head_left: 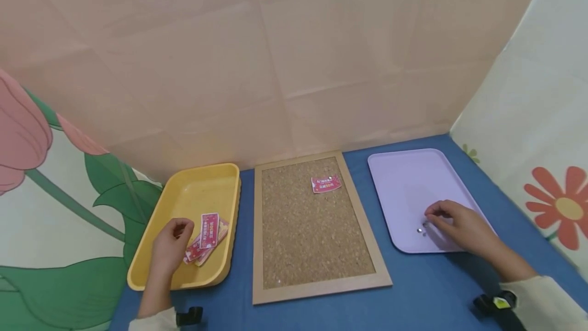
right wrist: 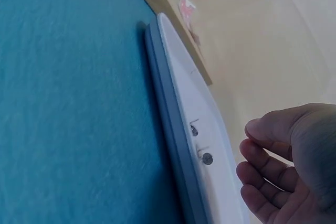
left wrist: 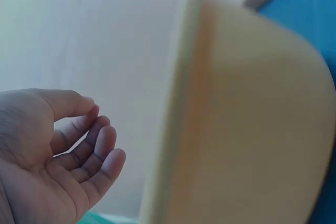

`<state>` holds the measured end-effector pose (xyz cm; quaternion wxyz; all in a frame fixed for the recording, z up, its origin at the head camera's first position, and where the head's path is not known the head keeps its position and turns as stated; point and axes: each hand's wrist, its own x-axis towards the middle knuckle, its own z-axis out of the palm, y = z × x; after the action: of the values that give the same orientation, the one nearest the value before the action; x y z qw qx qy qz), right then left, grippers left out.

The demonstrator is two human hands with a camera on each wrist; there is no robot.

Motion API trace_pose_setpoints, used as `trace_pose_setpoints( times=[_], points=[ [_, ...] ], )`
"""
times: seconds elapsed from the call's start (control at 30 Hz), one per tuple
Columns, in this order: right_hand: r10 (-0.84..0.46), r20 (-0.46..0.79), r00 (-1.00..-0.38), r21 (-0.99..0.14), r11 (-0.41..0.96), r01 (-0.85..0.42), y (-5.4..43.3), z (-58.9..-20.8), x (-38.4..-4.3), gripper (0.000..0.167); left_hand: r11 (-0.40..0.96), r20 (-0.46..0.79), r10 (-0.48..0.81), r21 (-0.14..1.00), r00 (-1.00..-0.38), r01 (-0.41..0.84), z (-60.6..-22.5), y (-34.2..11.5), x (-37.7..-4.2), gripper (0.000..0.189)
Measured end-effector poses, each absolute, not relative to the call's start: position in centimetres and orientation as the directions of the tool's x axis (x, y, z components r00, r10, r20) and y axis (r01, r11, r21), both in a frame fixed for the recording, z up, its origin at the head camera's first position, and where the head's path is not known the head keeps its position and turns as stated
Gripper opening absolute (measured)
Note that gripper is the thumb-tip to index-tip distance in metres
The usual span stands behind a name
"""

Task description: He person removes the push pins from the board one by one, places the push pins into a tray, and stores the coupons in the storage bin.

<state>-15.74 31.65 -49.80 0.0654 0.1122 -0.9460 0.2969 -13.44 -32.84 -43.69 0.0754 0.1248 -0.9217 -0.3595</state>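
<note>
My left hand [head_left: 170,244] hovers over the left side of the yellow tray [head_left: 184,180], its fingers loosely curled. In the left wrist view its thumb and fingertips come close together, with nothing seen between them. Several pink printed cards [head_left: 209,230] lie overlapping in that tray, just right of the hand. My right hand [head_left: 464,226] is over the purple tray [head_left: 404,172], thumb and fingers bent, with nothing visible held. Small metal thumbtacks [right wrist: 207,158] lie on this tray close to the right fingertips.
Between the trays lies a wood-framed cork board [head_left: 312,229]. One pink card [head_left: 326,184] is on its upper right, with a small shiny tack head at the card's top edge. Blue cloth [head_left: 413,290] covers the table; a plain beige backdrop [head_left: 275,65] stands behind.
</note>
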Motion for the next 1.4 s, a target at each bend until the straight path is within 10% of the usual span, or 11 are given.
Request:
trace_pose_setpoints(
  times=[0.8, 1.4],
  points=[
    [-0.187, 0.339, -0.922, -0.621, 0.692, -0.368, 24.1, -46.0, -19.1, 0.015, 0.46, 0.202, 0.031, 0.867, -0.979, 0.194, -41.7, -17.8, -16.8, 0.023],
    [-0.124, 0.328, -0.936, -0.82, 0.455, -0.348, 17.1, -44.3, -22.0, 0.022, 0.212, 0.204, 0.103, 0.952, -0.973, 0.222, -40.6, -12.5, -20.7, 0.026]
  ],
)
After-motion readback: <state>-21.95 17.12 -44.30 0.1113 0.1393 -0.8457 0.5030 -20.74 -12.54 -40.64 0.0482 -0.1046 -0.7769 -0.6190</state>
